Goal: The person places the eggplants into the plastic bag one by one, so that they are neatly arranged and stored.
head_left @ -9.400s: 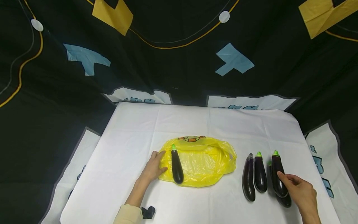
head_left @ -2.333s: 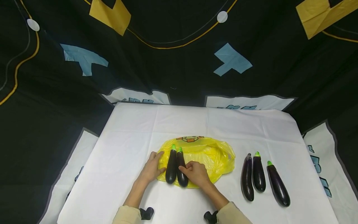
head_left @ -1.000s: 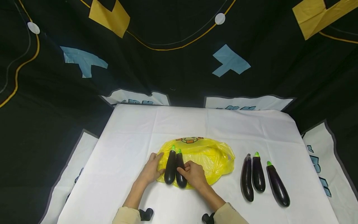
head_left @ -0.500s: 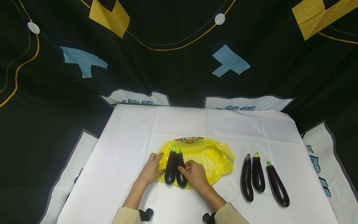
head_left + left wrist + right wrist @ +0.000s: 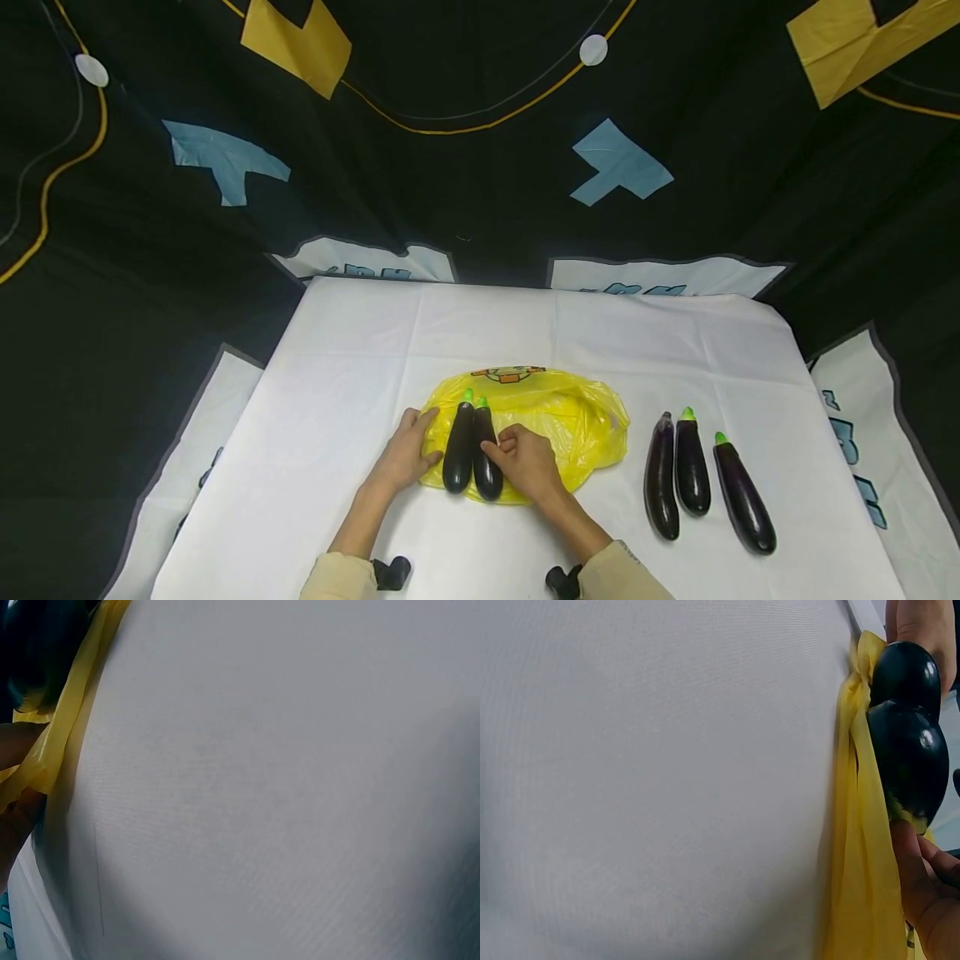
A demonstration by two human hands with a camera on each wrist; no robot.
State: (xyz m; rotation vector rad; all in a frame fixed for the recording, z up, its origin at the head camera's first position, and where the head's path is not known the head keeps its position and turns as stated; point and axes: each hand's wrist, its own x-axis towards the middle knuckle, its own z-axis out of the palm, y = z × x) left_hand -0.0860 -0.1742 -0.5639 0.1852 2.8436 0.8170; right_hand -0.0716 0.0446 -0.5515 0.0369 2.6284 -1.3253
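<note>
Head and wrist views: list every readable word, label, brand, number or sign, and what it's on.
None readable.
Yellow plastic bag: printed graphic, too small to read.
White border panels: blue letter-like marks, partly hidden, can't be read.
Black backdrop: blue and yellow shapes, no legible text.

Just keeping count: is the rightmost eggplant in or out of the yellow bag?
Out. The rightmost eggplant lies on the white cloth, apart from the yellow bag, with two other eggplants between them.

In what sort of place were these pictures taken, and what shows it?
Probably a makeshift recording space: a black fabric curtain with yellow and blue shapes hangs around a table covered in white cloth, and small black devices show beside both beige sleeves.
</note>
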